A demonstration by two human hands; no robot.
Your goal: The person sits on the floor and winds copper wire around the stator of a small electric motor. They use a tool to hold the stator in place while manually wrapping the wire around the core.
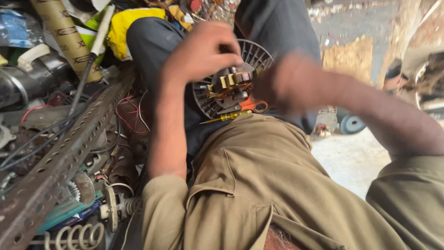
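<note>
Left hand curled on top of small motor, fingers closed around its upper part. Motor resting on lap, in front of round slotted fan guard. Right hand blurred, pressed against motor's right side; grip cannot be told. Yellow-handled screwdriver lying just below motor. Perforated rusty metal bar at left among scrap.

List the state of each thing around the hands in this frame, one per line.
left hand: curled over the top of the motor, gripping it
right hand: motion-blurred beside the motor, grip unclear
motor: on the lap, copper windings exposed
fan guard: round, ribbed, behind the motor
screwdriver: lying on the lap
perforated angle bar: rusty, leaning diagonally
</note>
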